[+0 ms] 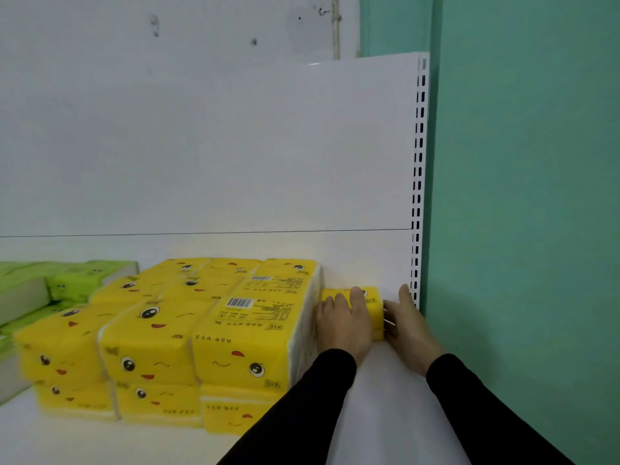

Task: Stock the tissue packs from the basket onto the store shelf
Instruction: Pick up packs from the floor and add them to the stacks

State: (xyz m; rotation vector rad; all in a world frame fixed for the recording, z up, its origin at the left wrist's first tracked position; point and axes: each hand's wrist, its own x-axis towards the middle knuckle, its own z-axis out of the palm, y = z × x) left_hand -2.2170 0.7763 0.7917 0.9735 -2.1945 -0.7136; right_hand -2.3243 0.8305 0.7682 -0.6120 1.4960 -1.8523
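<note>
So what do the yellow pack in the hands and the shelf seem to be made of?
Yellow pack: thin printed plastic film, slightly glossy, creased round a soft block; white tissue edges show on the stacked packs. Shelf: likely painted sheet metal, smooth white, with a slotted upright.

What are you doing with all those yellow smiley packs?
A person is stocking a white shelf with tissues. Both hands are on one yellow tissue pack in the back right corner: the left hand lies over its top and the right hand is against its right side. It sits right beside a big stack of yellow packs. Green packs lie further left. No basket is in view.
</note>
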